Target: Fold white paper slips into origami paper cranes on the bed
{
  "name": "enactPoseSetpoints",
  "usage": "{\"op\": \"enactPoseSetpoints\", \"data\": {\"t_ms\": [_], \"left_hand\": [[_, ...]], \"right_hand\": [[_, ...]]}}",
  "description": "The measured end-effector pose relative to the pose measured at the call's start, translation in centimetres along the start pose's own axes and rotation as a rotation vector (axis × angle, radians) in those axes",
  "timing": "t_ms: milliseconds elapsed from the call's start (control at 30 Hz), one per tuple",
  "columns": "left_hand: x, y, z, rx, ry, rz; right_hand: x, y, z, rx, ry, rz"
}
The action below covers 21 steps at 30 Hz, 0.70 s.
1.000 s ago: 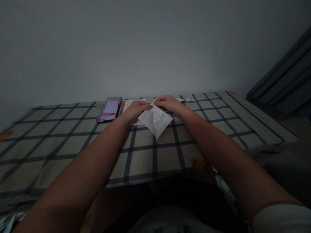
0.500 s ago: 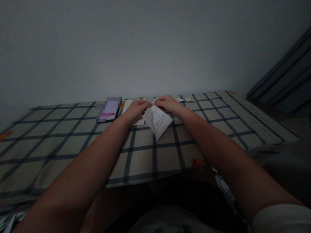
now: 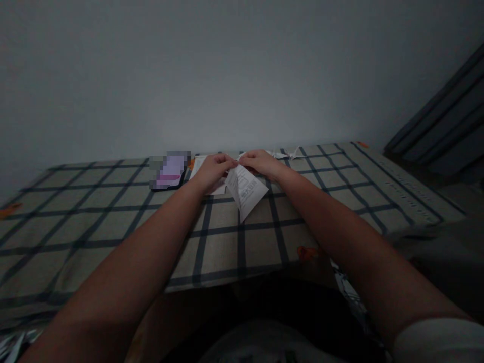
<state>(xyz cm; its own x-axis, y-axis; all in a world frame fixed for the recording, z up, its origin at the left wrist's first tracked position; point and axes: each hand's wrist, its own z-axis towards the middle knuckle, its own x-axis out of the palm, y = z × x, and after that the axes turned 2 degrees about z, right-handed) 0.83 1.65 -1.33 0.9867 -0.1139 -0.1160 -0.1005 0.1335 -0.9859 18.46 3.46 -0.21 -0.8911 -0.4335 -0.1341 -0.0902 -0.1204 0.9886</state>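
Observation:
A folded sheet of printed paper [image 3: 249, 192] hangs from my fingertips above the checked cloth, its pointed corner toward me. My left hand [image 3: 214, 170] pinches it at the top from the left. From the other side, my right hand [image 3: 260, 162] is closed on the same top edge, fingertips nearly meeting the left ones. The exact fold between the fingers is hidden. Beneath and behind my left hand lie flat white papers [image 3: 218, 190], partly covered.
A phone with a lit screen [image 3: 170, 174] leans left of my hands, partly pixelated. Folded white paper pieces [image 3: 294, 154] lie near the wall behind my right hand. A checked cloth [image 3: 113, 212] covers the table, and a dark curtain [image 3: 446, 106] hangs at the right.
The paper's left flap has swung inward, so the paper looks narrower and its lower corner has shifted slightly left. Both hands stay nearly in place, still pinching it.

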Motion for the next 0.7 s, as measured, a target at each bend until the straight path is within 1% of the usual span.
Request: {"op": "enactPoseSetpoints", "data": {"t_ms": [100,200,267,400,533,600,700], "left_hand": [[0.0,0.2,0.2,0.048,-0.033,0.007],[0.0,0.4,0.4,0.065,-0.057,0.011],[-0.1,0.3,0.4,0.070,-0.100,-0.007],[-0.3,-0.5,0.2,0.056,-0.194,-0.090],[-0.7,-1.0,0.4,0.087,-0.293,-0.193],[-1.0,-0.9,0.6,0.095,-0.325,-0.234],[-1.5,-0.8,0.9,0.115,-0.342,-0.271]], "right_hand": [[0.1,0.2,0.0,-0.001,0.002,0.014],[0.0,-0.1,0.2,0.003,0.016,0.021],[-0.2,-0.4,0.5,0.000,0.030,0.011],[-0.5,-0.9,0.7,-0.021,0.047,-0.005],[-0.7,-1.0,0.7,-0.024,0.046,-0.026],[-0.8,-1.0,0.7,-0.019,0.053,-0.013],[-0.9,-1.1,0.7,0.006,0.076,0.038]]}}
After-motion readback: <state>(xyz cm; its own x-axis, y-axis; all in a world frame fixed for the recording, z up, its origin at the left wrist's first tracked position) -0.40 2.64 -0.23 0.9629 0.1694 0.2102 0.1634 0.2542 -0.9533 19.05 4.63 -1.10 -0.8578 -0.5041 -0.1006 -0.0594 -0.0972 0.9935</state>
